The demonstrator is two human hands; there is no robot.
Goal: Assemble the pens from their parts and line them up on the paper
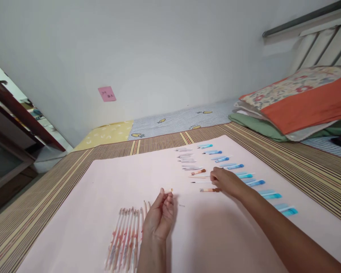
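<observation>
My left hand (160,214) is half closed, palm up, pinching a small pale pen tip piece (168,190) between thumb and fingertips. A bundle of pink patterned pen barrels (125,239) lies just left of it. My right hand (226,181) reaches forward with curled fingers over a brown-capped pen part (208,190) and a thin refill (200,182) on the pink sheet (102,189). What those fingers hold, if anything, is hidden. A row of blue pen caps (246,175) runs diagonally to its right.
Clear pen tubes (187,159) lie in a column beyond my right hand, with another brown-tipped part (198,172). The sheet rests on a striped mat (31,197) on a bed. Folded bedding and a pillow (298,102) sit at the right; a pink note (107,93) hangs on the wall.
</observation>
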